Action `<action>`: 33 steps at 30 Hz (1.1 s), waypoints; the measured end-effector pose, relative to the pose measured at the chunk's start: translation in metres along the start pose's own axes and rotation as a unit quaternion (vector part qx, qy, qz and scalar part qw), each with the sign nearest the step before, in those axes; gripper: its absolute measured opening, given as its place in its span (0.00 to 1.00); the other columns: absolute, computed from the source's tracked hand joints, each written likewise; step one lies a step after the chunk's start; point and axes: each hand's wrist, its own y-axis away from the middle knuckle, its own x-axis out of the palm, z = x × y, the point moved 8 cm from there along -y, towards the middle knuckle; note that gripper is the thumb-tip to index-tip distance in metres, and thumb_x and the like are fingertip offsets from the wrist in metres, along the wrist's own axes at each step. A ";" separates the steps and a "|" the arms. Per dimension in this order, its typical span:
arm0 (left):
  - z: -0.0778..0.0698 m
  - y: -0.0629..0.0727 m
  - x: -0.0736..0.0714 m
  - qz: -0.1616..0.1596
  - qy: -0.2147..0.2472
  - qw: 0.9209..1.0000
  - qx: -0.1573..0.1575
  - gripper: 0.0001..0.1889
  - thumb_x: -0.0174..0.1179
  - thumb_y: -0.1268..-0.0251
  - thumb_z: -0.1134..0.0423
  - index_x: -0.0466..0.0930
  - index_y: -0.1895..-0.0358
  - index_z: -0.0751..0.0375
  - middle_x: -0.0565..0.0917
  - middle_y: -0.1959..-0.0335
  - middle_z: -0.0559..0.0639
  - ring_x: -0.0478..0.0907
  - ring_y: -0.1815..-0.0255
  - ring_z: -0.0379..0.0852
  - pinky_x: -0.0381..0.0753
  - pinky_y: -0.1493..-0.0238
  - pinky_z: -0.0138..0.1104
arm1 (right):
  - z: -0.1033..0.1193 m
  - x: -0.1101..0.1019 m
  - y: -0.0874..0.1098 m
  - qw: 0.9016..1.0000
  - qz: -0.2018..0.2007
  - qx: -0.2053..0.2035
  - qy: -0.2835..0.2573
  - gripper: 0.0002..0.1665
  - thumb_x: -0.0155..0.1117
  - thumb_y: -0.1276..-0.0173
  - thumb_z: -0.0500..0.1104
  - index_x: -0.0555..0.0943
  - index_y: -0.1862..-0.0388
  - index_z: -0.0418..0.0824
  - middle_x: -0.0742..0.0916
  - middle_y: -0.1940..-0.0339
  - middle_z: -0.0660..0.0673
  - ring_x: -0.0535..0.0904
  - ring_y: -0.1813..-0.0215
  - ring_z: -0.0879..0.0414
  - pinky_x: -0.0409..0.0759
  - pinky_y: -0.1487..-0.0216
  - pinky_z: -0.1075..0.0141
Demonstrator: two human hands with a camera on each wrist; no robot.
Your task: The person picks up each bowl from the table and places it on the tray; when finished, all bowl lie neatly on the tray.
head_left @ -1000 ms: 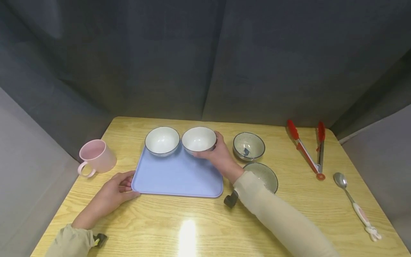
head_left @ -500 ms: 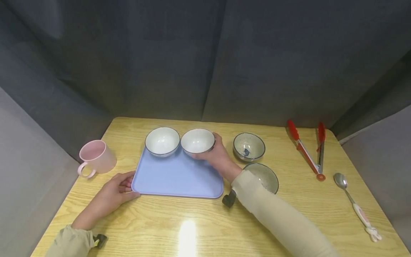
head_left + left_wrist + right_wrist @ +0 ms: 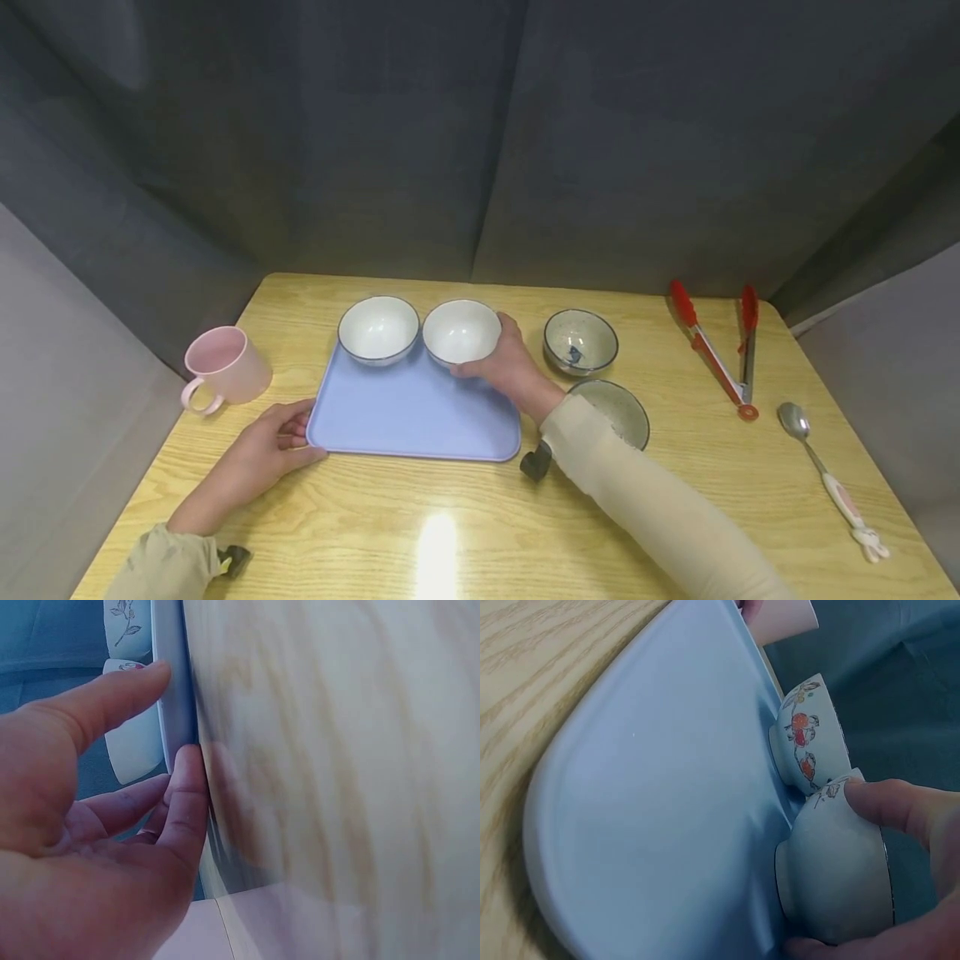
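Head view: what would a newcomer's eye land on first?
Probably the blue tray, left of centre, with two white bowls at its far edge, one gripped by the right hand. Next, the red tongs at the far right and the pink mug left of the tray.

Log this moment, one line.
left hand: touches blue tray corner | right hand: grips right white bowl | left white bowl: beside it, unheld

White glare on the tabletop (image 3: pixel 360 517)
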 end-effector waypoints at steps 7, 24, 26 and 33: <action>-0.001 0.000 0.000 0.003 0.003 1.000 -0.005 0.42 0.80 0.31 0.65 0.69 0.20 0.79 0.82 0.42 0.64 0.85 0.45 0.48 0.93 0.42 0.31 | 0.001 -0.002 0.002 0.999 -0.010 -0.001 0.031 0.78 0.92 0.45 0.38 0.48 0.06 0.38 0.65 0.11 0.33 0.66 0.12 0.34 0.63 0.06 0.42; 0.004 0.000 0.002 0.004 0.005 1.000 -0.010 0.43 0.80 0.31 0.64 0.69 0.20 0.78 0.82 0.41 0.65 0.85 0.44 0.49 0.92 0.42 0.29 | 0.012 -0.012 0.010 0.997 -0.008 -0.021 0.076 0.80 0.94 0.45 0.46 0.49 0.06 0.37 0.63 0.11 0.33 0.69 0.13 0.35 0.66 0.07 0.43; 0.004 0.000 0.002 0.004 0.004 1.000 -0.011 0.43 0.80 0.31 0.64 0.69 0.20 0.79 0.82 0.41 0.65 0.85 0.44 0.49 0.92 0.42 0.28 | 0.014 -0.015 0.012 0.996 -0.008 -0.022 0.085 0.81 0.94 0.45 0.48 0.48 0.06 0.38 0.63 0.10 0.34 0.68 0.13 0.35 0.65 0.07 0.43; 0.001 0.001 0.001 0.007 0.003 1.000 -0.012 0.43 0.80 0.31 0.64 0.68 0.20 0.79 0.82 0.41 0.65 0.85 0.44 0.51 0.92 0.44 0.29 | 0.024 -0.028 0.023 0.993 -0.007 -0.014 0.113 0.80 0.92 0.42 0.53 0.48 0.05 0.41 0.62 0.09 0.36 0.65 0.10 0.36 0.67 0.08 0.40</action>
